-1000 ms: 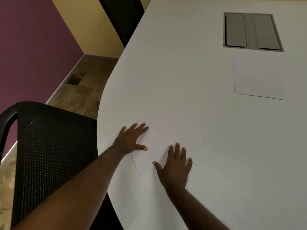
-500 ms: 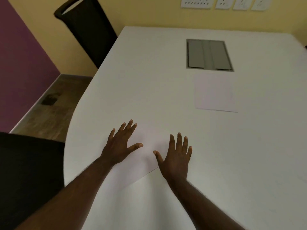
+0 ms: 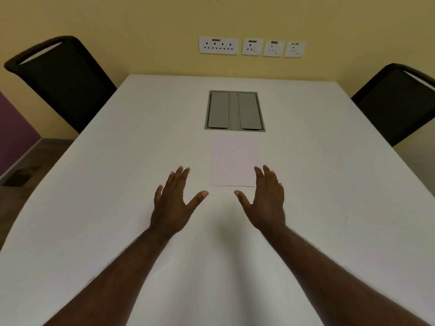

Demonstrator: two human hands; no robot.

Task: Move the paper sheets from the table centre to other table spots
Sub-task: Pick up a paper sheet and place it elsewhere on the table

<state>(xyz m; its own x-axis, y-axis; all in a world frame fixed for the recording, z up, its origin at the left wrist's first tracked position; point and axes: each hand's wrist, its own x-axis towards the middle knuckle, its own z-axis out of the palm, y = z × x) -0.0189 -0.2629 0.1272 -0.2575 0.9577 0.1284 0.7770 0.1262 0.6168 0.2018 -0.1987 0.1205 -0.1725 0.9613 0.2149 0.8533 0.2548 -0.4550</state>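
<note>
Paper sheet (image 3: 235, 160): pale, flat, rectangular, faint against the white table (image 3: 329, 184); lies at table centre, just beyond and between the hands. Left hand (image 3: 173, 204) spread, fingers apart, holding nothing, left of the sheet's near edge. Right hand (image 3: 267, 202) also spread and empty; its fingertips (image 3: 257, 170) overlap the sheet's near right corner, contact unclear. Sheet count hard to make out. Grey cable hatch (image 3: 235, 111) directly past the sheet, both flaps closed, contents hidden.

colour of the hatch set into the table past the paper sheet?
Grey hatch, two flaps in a grey frame. The head view shows it plainly.
</note>
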